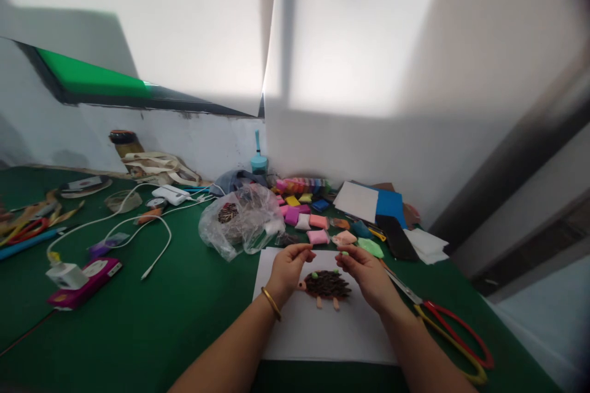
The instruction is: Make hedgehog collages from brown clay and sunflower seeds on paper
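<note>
A hedgehog figure [327, 285] lies on a sheet of white paper [332, 341]. Its body is covered with dark brown spines, its face and legs are peach, and small light green bits sit along its back. Above its head is my left hand [290, 264], fingertips pinched together; a reddish spot shows there, but whether it is clay or a nail is unclear. My right hand [362, 270], over the figure's rear end, pinches a small piece of light green clay [345, 253] between thumb and fingers. The hands are apart from each other.
Several coloured clay packets [318, 221] lie behind the paper, beside a clear plastic bag [239, 221] of brown pieces. An open light green packet [370, 248] is near my right hand. Large scissors [428, 307] lie at right, a black phone [396, 238] behind them. White cables [166, 227] and a pink box [85, 285] are at left.
</note>
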Motion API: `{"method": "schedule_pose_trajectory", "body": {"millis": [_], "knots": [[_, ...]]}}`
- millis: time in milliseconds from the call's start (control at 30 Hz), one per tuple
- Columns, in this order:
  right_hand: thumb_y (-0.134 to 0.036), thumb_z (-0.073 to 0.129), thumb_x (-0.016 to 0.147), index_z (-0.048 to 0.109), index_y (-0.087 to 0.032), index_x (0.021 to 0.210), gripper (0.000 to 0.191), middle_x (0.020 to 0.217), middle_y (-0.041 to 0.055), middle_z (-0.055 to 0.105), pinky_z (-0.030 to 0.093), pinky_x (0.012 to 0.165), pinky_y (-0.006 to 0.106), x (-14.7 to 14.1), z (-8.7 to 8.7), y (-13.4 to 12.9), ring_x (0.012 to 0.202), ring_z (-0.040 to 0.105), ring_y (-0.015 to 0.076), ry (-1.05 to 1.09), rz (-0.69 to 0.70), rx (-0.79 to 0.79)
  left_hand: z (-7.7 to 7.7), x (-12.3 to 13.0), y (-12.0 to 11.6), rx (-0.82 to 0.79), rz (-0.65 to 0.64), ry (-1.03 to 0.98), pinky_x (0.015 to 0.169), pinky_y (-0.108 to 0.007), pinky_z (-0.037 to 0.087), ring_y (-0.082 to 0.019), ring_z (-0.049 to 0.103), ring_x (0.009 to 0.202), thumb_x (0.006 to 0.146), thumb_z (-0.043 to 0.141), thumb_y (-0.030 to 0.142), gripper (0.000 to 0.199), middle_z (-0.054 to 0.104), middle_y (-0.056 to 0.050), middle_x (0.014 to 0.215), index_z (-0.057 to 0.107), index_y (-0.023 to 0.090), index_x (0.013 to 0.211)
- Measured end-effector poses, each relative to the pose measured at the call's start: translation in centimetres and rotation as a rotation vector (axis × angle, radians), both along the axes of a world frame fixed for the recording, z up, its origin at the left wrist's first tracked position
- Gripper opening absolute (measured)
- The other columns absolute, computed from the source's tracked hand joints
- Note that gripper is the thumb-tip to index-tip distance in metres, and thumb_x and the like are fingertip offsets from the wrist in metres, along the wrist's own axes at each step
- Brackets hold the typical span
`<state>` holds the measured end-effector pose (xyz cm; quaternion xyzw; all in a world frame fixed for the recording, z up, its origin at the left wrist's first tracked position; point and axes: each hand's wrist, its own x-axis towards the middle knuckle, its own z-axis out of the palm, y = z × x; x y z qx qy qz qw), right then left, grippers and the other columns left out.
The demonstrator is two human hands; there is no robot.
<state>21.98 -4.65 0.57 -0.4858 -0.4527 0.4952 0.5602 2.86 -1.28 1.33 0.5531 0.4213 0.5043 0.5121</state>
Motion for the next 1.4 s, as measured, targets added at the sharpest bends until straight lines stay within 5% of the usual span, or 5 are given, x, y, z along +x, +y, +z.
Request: {"method": "schedule_pose_trajectory", "body": {"millis": [200,400,600,833,1400], "knots": [[-0.054,0.061,0.073,0.064,-0.018,0.081,0.037,0.067,0.0022,0.064,0.039,0.054,0.025,0.3,-0.2,0.2,0.059,0.055,0.0145,-0.078,-0.027,0.009,-0.1,-0.6,0.2,0.047,0.066,0.111,0.058,-0.025,0.044,-0.014,0.056,0.057,0.074,0.057,0.043,0.031,0.061,-0.002,0.056,0.068,0.014,0.073],[-0.05,0.067,0.069,0.063,-0.019,0.101,0.044,0.088,0.0064,0.068,0.044,0.067,0.029,0.3,-0.4,0.4,0.081,0.061,0.0199,-0.055,-0.026,0.02,-0.8,-0.5,0.6,0.134,0.09,0.126,0.073,-0.03,0.047,-0.019,0.061,0.082,0.071,0.062,0.037,0.027,0.069,-0.006,0.087,0.071,0.019,0.089],[-0.053,0.052,0.08,0.064,-0.018,0.075,0.037,0.048,-0.0033,0.049,0.029,0.045,0.023,0.6,-0.3,0.0,0.045,0.041,0.0096,-0.137,-0.043,0.057,-0.6,-0.5,0.5,0.028,0.089,0.117,0.073,-0.031,0.048,-0.02,0.062,0.078,0.071,0.061,0.036,0.029,0.069,-0.006,0.078,0.07,0.016,0.09],[-0.05,0.06,0.075,0.059,-0.023,0.11,0.045,0.084,0.0038,0.066,0.045,0.066,0.027,0.3,-0.1,0.2,0.077,0.06,0.0166,0.077,0.03,-0.045,-0.7,-0.6,0.8,0.021,0.105,0.085,0.074,-0.031,0.047,-0.02,0.063,0.079,0.071,0.06,0.037,0.031,0.069,-0.006,0.079,0.069,0.016,0.092],[-0.047,0.063,0.075,0.06,-0.019,0.098,0.036,0.086,0.0068,0.068,0.044,0.065,0.029,0.6,-0.5,0.2,0.078,0.062,0.0191,-0.032,0.022,-0.01,-1.1,-0.7,1.0,0.019,0.1,0.107,0.074,-0.03,0.047,-0.019,0.063,0.081,0.073,0.06,0.033,0.028,0.07,-0.006,0.085,0.068,0.016,0.094]]}}
